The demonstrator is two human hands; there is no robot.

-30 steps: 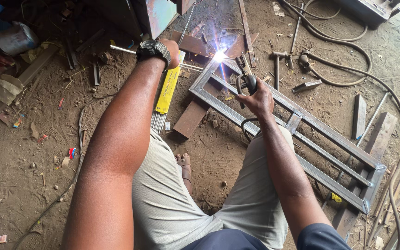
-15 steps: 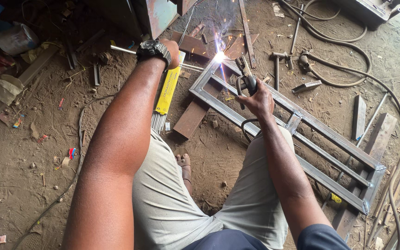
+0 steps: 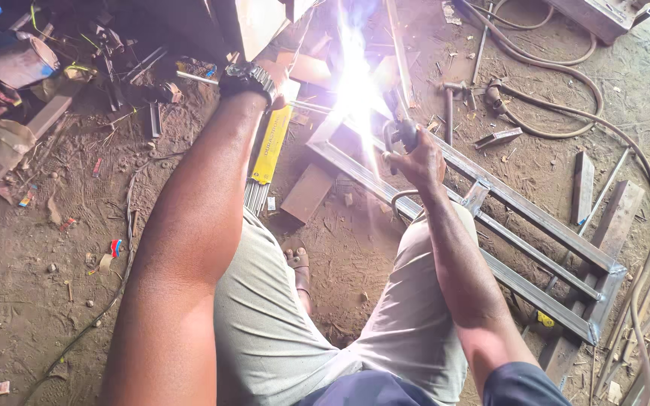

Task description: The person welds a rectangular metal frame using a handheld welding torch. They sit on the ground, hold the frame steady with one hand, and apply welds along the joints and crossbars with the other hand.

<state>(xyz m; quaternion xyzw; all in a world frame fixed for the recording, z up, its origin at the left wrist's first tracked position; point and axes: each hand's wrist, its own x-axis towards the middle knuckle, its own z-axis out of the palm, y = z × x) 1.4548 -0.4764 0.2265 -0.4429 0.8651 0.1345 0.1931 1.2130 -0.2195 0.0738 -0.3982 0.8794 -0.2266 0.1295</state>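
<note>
R hand (image 3: 417,159) closed on welding holder (image 3: 402,134), arc on steel frame (image 3: 536,218).

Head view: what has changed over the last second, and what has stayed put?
The welding glare has flared from a small bright spot into a tall blaze at the corner of the metal frame. Nothing was picked up or let go. The right hand still grips the electrode holder at that corner, the left hand still rests by the yellow packet of rods, and the frame lies where it was.
</note>
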